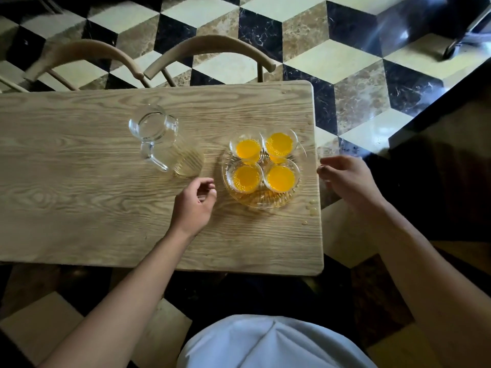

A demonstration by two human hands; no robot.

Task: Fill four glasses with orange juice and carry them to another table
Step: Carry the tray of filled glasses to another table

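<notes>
Cube-pattern marble floor [305, 30] in cream, brown and black; light wood table [79, 208] under me, two curved wooden chair backs [212, 46] past its far edge.

My left hand [192, 205]: fingers loosely curled, holding nothing, over the table just left of the glass tray [265, 201], not touching it that I can see. My right hand [345, 179]: fingers also loosely curled, empty, hanging just off the table's right edge, beside the tray.

Between the hands, tray sits near the right edge of the table. Four glasses on it in a two-by-two cluster, all with orange juice: far left [248, 149], far right [279, 144], near left [245, 177], near right [281, 178]. They stand tight together, rims about touching.

Clear glass jug [159, 136] stands left of the tray, toward the table's middle, looks empty, handle facing me.

A few droplets [310, 207] on the table by the right edge, near side of the tray.
</notes>
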